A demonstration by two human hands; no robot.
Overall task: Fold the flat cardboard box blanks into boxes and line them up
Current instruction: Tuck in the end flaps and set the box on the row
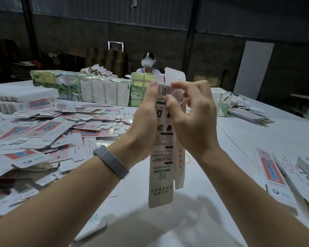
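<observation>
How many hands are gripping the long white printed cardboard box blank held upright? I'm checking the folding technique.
2. The left hand grips the long white printed cardboard box blank along its left edge; the right hand pinches its top near the barcode.

Box blank [163, 158] middle hidden behind both hands; small print too blurred to read. Left hand [144, 125] fingers out of sight behind blank. Loose blank pile [34, 129] cut off by left edge. Folded boxes [292, 168] cut by right edge. Far person [148, 65] mostly hidden behind wrapped bundles [103, 90].
</observation>
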